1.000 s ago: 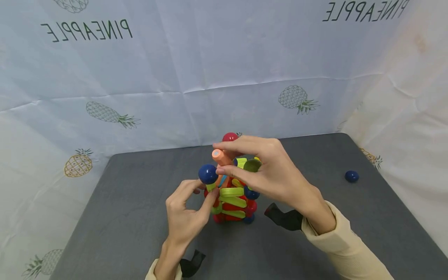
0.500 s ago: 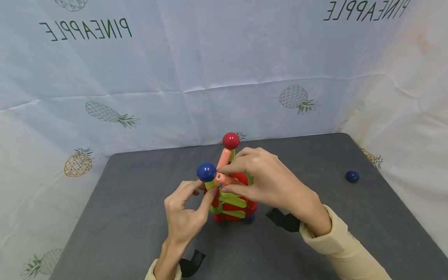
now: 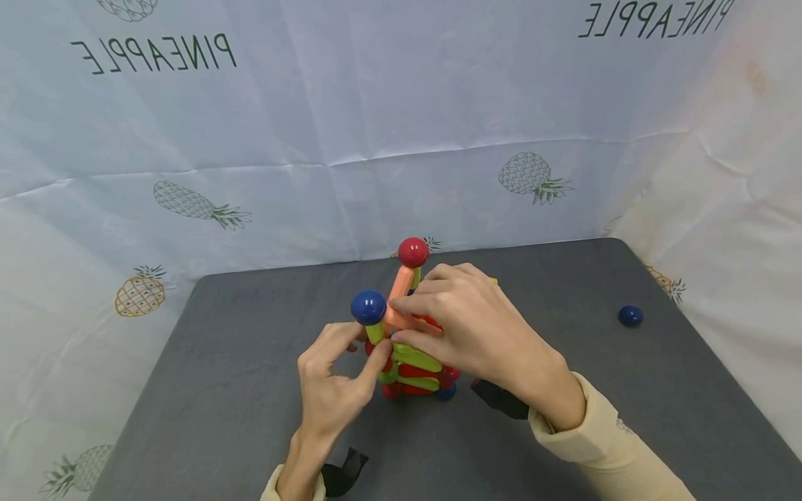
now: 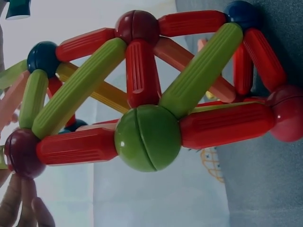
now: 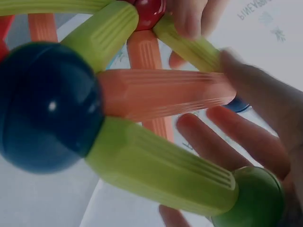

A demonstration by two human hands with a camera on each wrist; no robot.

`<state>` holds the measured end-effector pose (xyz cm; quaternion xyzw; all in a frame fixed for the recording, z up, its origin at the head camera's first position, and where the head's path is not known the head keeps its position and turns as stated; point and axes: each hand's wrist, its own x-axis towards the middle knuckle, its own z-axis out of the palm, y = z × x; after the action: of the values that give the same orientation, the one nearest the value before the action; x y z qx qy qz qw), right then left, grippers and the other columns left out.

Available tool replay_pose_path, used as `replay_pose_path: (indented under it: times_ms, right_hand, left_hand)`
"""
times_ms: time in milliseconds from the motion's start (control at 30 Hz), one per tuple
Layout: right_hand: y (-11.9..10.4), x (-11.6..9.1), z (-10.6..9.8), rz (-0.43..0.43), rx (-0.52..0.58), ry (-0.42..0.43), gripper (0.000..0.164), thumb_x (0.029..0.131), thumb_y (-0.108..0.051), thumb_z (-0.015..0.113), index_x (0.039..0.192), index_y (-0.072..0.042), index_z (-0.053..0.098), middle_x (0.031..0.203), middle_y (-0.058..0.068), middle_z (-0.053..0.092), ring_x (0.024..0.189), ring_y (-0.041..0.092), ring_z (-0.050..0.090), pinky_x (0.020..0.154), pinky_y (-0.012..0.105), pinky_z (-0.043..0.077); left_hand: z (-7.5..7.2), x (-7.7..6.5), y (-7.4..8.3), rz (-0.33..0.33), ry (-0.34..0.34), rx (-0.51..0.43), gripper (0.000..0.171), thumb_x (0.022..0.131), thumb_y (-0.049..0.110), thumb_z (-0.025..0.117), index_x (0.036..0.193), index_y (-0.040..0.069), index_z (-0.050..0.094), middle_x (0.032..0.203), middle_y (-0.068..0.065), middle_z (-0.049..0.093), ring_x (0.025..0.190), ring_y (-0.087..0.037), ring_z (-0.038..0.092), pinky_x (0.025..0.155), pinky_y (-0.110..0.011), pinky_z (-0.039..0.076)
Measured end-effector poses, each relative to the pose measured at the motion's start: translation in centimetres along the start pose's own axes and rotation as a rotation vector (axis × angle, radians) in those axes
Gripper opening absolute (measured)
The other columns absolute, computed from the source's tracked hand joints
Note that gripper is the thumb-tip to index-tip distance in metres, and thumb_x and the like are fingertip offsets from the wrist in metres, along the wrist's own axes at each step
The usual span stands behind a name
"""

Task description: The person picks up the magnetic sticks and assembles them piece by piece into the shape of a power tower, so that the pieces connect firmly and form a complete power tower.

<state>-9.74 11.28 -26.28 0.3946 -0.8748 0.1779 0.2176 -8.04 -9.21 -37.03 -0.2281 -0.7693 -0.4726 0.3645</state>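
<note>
A tower of magnetic sticks and balls stands between my hands, with a green ball (image 4: 148,138) and red sticks (image 4: 76,145) low in its frame. My left hand (image 3: 338,376) grips a red ball (image 4: 24,153) at the tower's upper left, just below a short green stick and a blue ball (image 3: 368,307). Between thumb and fingers my right hand (image 3: 476,327) pinches an orange magnetic stick (image 5: 165,94). One end meets a large blue ball (image 5: 47,106); its other end is by my thumb, near the upper blue ball. A red ball (image 3: 413,252) tops another orange stick behind.
A loose blue ball (image 3: 630,316) lies on the grey table (image 3: 250,417) at the right. Behind the table hangs a pineapple-print cloth (image 3: 351,125). Black straps (image 3: 344,473) hang near both wrists.
My right hand has lowered the orange stick from above the tower into place level with its upper part, below the blue ball. My left hand has barely moved.
</note>
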Motion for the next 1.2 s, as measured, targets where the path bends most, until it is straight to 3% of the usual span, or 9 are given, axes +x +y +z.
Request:
replay_pose_path:
  times_ms: [233, 333, 400, 500, 700, 867, 1000, 1067, 1200]
  right_hand:
    - [1.3, -0.6, -0.1, 0.030, 0.246, 0.267, 0.027, 0.084, -0.027, 0.085, 0.108, -0.014, 0.081, 0.096, -0.001, 0.078, 0.093, 0.015, 0.067, 0.081, 0.033, 0.054]
    - [2.9, -1.0, 0.3, 0.099, 0.304, 0.405, 0.024, 0.086, -0.015, 0.082, 0.109, -0.008, 0.080, 0.095, 0.005, 0.079, 0.092, 0.018, 0.069, 0.082, 0.032, 0.055]
    - [4.3, -1.3, 0.9, 0.176, 0.296, 0.435, 0.021, 0.089, -0.014, 0.079, 0.109, -0.007, 0.080, 0.094, 0.008, 0.078, 0.092, 0.021, 0.069, 0.085, 0.033, 0.054]
    - [6.7, -2.0, 2.7, 0.324, 0.234, 0.342, 0.024, 0.088, -0.009, 0.078, 0.112, -0.006, 0.079, 0.098, 0.012, 0.078, 0.094, 0.027, 0.068, 0.086, 0.042, 0.054]
    - [11.6, -4.7, 8.5, 0.526, 0.032, -0.054, 0.030, 0.092, -0.011, 0.074, 0.121, -0.004, 0.075, 0.113, 0.018, 0.075, 0.104, 0.039, 0.067, 0.075, 0.049, 0.058]
    - [13.8, -6.5, 11.9, 0.553, -0.062, -0.224, 0.034, 0.089, -0.009, 0.076, 0.123, -0.004, 0.074, 0.115, 0.022, 0.073, 0.100, 0.041, 0.068, 0.064, 0.045, 0.057]
    - [14.2, -6.9, 13.1, 0.559, -0.076, -0.319, 0.037, 0.089, -0.012, 0.078, 0.125, -0.006, 0.073, 0.116, 0.019, 0.072, 0.104, 0.038, 0.068, 0.076, 0.051, 0.058]
    - [14.2, -7.0, 13.3, 0.567, -0.075, -0.371, 0.038, 0.089, -0.013, 0.078, 0.126, -0.007, 0.073, 0.116, 0.017, 0.070, 0.105, 0.035, 0.067, 0.080, 0.052, 0.057]
    - [14.2, -7.1, 13.6, 0.577, -0.060, -0.422, 0.038, 0.090, -0.014, 0.079, 0.126, -0.007, 0.072, 0.110, 0.014, 0.067, 0.093, 0.028, 0.064, 0.074, 0.046, 0.055]
  left_hand:
    - [-0.2, -0.5, -0.4, -0.063, -0.028, 0.011, 0.038, 0.072, 0.004, 0.090, 0.107, 0.007, 0.077, 0.091, -0.008, 0.072, 0.080, -0.013, 0.060, 0.075, -0.018, 0.050]
    - [-0.7, -0.4, -0.7, -0.098, -0.013, 0.006, 0.039, 0.074, 0.002, 0.088, 0.111, 0.006, 0.076, 0.095, -0.009, 0.073, 0.082, -0.011, 0.063, 0.076, -0.016, 0.052]
    - [-1.0, -0.4, -0.9, -0.137, 0.009, 0.002, 0.041, 0.076, 0.000, 0.087, 0.115, 0.005, 0.075, 0.100, -0.011, 0.073, 0.087, -0.009, 0.065, 0.077, -0.015, 0.053]
    - [-1.1, -0.5, -1.1, -0.189, 0.067, 0.013, 0.048, 0.078, -0.004, 0.084, 0.123, 0.002, 0.070, 0.111, -0.017, 0.070, 0.098, -0.009, 0.065, 0.081, -0.014, 0.054]
    - [-0.4, -1.2, -0.7, -0.243, 0.153, 0.063, 0.067, 0.086, -0.002, 0.073, 0.149, 0.002, 0.049, 0.140, -0.023, 0.053, 0.122, -0.019, 0.052, 0.099, -0.016, 0.045]
    - [0.6, -1.9, 0.5, -0.325, 0.107, 0.068, 0.103, 0.083, 0.033, 0.078, 0.163, 0.008, 0.019, 0.164, -0.016, 0.028, 0.144, -0.033, 0.030, 0.118, -0.045, 0.031]
    - [1.7, -2.3, 1.7, -0.399, 0.041, 0.066, 0.130, 0.076, 0.066, 0.079, 0.165, 0.010, 0.003, 0.171, -0.012, 0.010, 0.153, -0.038, 0.014, 0.117, -0.073, 0.016]
    - [2.3, -2.3, 2.2, -0.425, 0.013, 0.071, 0.137, 0.072, 0.068, 0.082, 0.165, 0.012, -0.002, 0.172, -0.010, 0.006, 0.154, -0.038, 0.011, 0.116, -0.077, 0.012]
    - [3.1, -2.1, 2.4, -0.430, -0.009, 0.073, 0.140, 0.067, 0.047, 0.093, 0.166, 0.018, -0.002, 0.171, -0.006, 0.012, 0.153, -0.033, 0.016, 0.118, -0.072, 0.014]
